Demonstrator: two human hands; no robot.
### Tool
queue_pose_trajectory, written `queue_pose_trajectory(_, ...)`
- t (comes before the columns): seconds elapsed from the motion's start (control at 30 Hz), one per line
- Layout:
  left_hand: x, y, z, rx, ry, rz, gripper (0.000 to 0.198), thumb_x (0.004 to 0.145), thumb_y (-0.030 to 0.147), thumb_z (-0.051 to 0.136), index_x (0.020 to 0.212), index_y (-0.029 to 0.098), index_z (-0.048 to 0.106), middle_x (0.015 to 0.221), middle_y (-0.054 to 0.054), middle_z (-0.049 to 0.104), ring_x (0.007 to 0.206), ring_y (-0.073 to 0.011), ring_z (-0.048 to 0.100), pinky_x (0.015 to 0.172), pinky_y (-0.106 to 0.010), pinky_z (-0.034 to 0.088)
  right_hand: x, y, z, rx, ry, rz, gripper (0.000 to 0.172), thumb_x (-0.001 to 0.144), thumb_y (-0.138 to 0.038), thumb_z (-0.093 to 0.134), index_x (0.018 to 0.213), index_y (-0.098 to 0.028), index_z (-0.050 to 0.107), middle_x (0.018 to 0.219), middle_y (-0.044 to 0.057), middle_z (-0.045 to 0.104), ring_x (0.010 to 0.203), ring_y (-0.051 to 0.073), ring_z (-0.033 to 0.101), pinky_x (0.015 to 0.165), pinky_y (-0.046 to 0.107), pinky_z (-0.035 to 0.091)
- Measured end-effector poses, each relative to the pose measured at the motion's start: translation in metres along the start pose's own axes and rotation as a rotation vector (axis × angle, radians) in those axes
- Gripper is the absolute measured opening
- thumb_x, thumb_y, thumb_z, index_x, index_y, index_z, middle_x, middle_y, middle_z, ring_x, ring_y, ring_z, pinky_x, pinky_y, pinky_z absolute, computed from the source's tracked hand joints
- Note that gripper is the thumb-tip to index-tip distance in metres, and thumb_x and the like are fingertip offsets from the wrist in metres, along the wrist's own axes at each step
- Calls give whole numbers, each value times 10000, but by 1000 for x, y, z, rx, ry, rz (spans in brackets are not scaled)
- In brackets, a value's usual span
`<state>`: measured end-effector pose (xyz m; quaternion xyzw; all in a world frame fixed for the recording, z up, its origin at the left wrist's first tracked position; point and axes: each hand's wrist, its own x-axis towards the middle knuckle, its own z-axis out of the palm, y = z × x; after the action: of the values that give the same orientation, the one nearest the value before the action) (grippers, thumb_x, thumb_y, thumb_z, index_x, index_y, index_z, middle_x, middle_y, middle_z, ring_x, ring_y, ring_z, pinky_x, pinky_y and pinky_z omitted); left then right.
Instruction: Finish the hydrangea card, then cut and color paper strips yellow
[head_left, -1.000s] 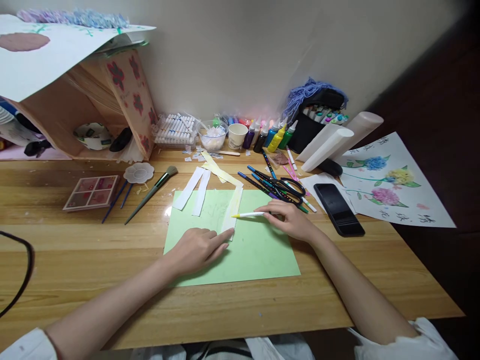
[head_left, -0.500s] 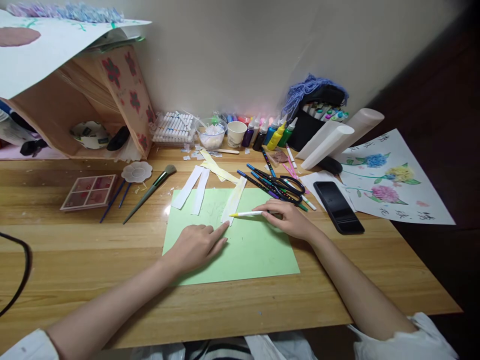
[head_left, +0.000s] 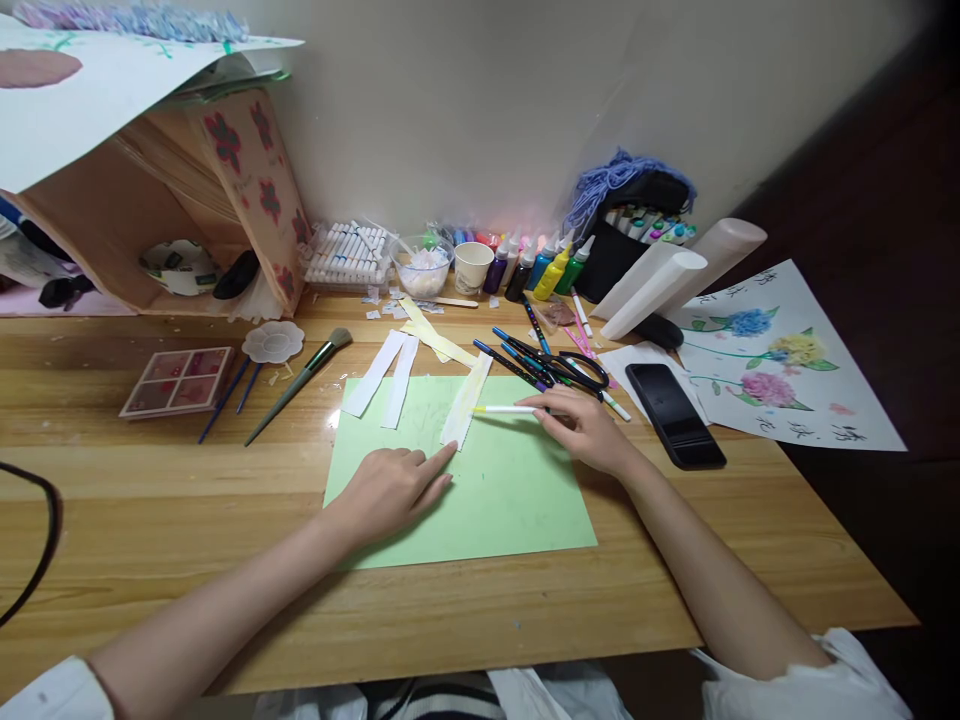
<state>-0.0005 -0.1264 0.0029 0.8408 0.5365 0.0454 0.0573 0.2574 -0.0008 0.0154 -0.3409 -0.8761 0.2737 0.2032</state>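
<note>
With its index finger stretched out, my left hand [head_left: 391,490] presses the near end of a paper strip [head_left: 463,405]; its other fingers are partly curled and it grips nothing. Pale yellow colouring covers part of that strip, which lies on a green sheet of paper [head_left: 480,510]. My right hand [head_left: 581,428] is closed around a white marker [head_left: 508,409] with a yellow tip, and the tip meets the strip's right edge. Two white strips [head_left: 375,375] lie left of it, partly over the sheet's far edge. Behind them are yellow strips [head_left: 427,328], crossing each other.
Black-handled scissors [head_left: 577,372] lie among several pens beyond my right hand. To the right are a phone [head_left: 673,415] and a flower drawing [head_left: 795,370]. Along the wall stand paint bottles [head_left: 553,272], a paper cup [head_left: 473,268] and a marker box [head_left: 347,256]. A large brush [head_left: 296,390] lies left.
My right hand has shifted slightly up and right, taking the marker tip farther along the strip to its right edge. The left hand stays nearly in place.
</note>
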Motion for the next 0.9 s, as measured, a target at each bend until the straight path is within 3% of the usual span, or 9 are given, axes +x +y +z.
queue_pose_trajectory(0.1, 0, 0, 0, 19, -3, 3, 435, 954, 380, 282, 1315, 206, 450, 691, -44, 643, 597, -167, 596, 519, -258, 380, -1, 0, 0, 11, -95, -28, 251, 901, -279, 462, 1002, -203, 679, 862, 66, 678, 742, 184, 565, 640, 295, 436)
queue_pose_trajectory(0.2, 0, 0, 0, 21, -12, 0, 433, 953, 381, 285, 1316, 210, 449, 695, -38, 647, 602, -169, 600, 517, -258, 377, -1, 2, -1, -32, -2, 10, 255, 902, -274, 455, 994, -194, 678, 837, 66, 677, 710, 185, 541, 630, 302, 422)
queue_pose_trajectory(0.33, 0, 0, 0, 9, -7, -1, 436, 955, 383, 278, 1313, 209, 455, 705, -44, 649, 606, -165, 600, 524, -256, 386, 0, 6, -2, -40, -16, 1, 247, 899, -276, 465, 993, -201, 680, 801, 58, 667, 674, 178, 527, 620, 299, 418)
queue_pose_trajectory(0.47, 0, 0, 1, 0, -3, -5, 435, 956, 382, 273, 1313, 213, 454, 703, -46, 644, 602, -158, 596, 535, -253, 397, 0, 1, 2, -55, 103, 29, 268, 911, -293, 445, 1030, -207, 670, 820, 65, 675, 706, 194, 541, 653, 323, 427)
queue_pose_trajectory(0.6, -1, 0, 1, 20, -3, -6, 433, 954, 388, 279, 1307, 215, 461, 708, -49, 649, 611, -167, 601, 533, -258, 391, 1, -8, 11, 43, -56, -66, 260, 914, -283, 452, 1046, -224, 667, 899, 67, 691, 801, 201, 575, 722, 330, 447)
queue_pose_trajectory(0.77, -1, 0, 1, 30, -15, -5, 432, 954, 383, 280, 1312, 214, 452, 708, -45, 652, 606, -170, 601, 526, -260, 382, 3, -10, 14, 8, 42, 1, 249, 913, -261, 450, 1035, -211, 661, 925, 70, 687, 817, 206, 572, 753, 345, 437)
queue_pose_trajectory(0.9, -1, 0, 1, 24, -17, 1, 434, 957, 376, 275, 1318, 204, 443, 719, -47, 653, 614, -171, 604, 531, -258, 384, 2, -11, 11, 17, -72, -73, 249, 911, -267, 453, 1019, -205, 668, 856, 70, 683, 788, 201, 573, 717, 329, 445)
